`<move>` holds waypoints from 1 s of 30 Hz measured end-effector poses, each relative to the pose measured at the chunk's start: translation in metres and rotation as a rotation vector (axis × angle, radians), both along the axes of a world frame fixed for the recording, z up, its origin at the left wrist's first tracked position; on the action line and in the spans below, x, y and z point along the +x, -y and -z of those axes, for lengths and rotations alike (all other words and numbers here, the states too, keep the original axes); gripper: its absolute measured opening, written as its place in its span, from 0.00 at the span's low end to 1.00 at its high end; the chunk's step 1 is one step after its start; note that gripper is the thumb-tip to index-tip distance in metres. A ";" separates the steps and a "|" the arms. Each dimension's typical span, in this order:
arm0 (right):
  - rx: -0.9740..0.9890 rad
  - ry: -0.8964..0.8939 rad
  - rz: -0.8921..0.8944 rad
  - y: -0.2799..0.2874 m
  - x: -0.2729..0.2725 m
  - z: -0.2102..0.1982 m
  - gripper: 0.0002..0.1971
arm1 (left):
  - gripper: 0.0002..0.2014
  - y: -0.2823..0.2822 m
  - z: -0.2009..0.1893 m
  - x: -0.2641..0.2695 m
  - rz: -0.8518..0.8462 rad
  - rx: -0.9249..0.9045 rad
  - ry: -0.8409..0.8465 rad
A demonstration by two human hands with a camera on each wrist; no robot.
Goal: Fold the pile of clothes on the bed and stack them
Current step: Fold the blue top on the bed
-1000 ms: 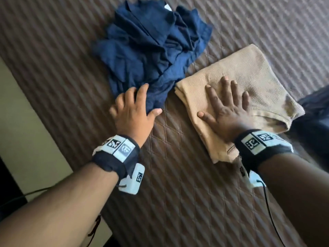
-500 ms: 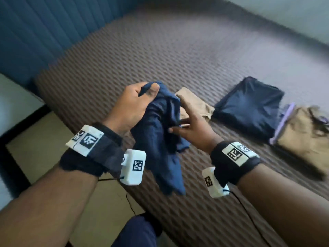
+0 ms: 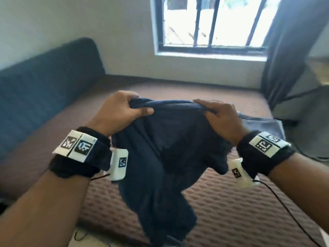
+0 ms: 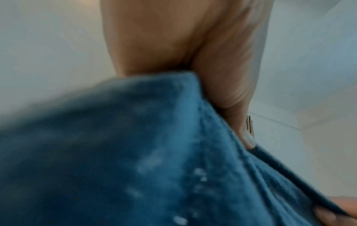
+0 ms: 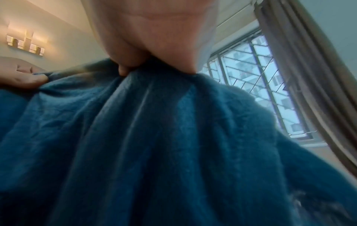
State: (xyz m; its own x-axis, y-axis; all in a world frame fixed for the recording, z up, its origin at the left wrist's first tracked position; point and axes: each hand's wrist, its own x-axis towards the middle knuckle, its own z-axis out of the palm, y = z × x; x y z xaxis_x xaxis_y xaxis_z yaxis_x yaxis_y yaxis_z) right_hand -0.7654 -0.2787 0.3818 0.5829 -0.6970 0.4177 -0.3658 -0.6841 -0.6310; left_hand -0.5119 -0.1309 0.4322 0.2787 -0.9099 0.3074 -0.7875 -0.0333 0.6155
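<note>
Both forearms raised side by side, wrists banded. Left hand (image 3: 122,108) and right hand (image 3: 221,115) held level and apart, fingers curled, each gripping the top edge of the blue garment (image 3: 160,157).

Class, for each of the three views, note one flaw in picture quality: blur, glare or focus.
Head view: the barred window is blown out white; left wrist view: the dark blue cloth garment is smeared with blur; right wrist view: the near palm of the right hand is soft, out of focus.

Open brown bed (image 3: 222,202) surface spreads around and beyond the hanging blue garment (image 3: 160,157), which blocks the middle. Left of the garment stands a dark headboard (image 3: 44,86); beyond it a wall and window (image 3: 210,22).
</note>
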 end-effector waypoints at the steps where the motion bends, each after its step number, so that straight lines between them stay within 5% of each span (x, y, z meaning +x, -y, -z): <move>1: -0.024 -0.004 0.017 0.001 -0.012 -0.006 0.24 | 0.22 0.009 -0.005 -0.004 -0.003 -0.010 0.009; 3: -0.082 -0.030 0.061 0.008 -0.029 -0.017 0.22 | 0.15 0.026 -0.016 -0.011 0.030 -0.021 0.051; 9: -0.135 -0.073 0.122 0.039 -0.065 -0.067 0.13 | 0.23 0.067 -0.050 -0.007 0.240 0.273 0.363; 15: -0.171 -0.124 0.171 0.069 -0.082 -0.091 0.07 | 0.08 0.101 -0.054 0.019 0.302 0.127 0.156; 18: -0.205 -0.191 0.166 0.083 -0.084 -0.087 0.05 | 0.12 0.122 -0.046 0.027 0.278 0.185 0.125; 25: -0.311 -0.658 0.239 0.102 -0.106 -0.087 0.16 | 0.15 0.162 -0.050 0.029 0.448 0.321 0.129; 30: -0.029 -0.682 0.249 0.118 -0.143 -0.074 0.28 | 0.14 0.182 -0.050 0.018 0.362 0.379 0.225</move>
State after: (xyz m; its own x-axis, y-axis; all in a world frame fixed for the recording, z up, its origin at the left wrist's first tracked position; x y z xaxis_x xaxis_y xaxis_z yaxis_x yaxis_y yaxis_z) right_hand -0.9083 -0.3963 0.4562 0.5455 -0.8372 0.0385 -0.8187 -0.5421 -0.1894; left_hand -0.4939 -0.3129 0.4823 -0.1059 -0.9934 -0.0438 -0.9002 0.0771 0.4286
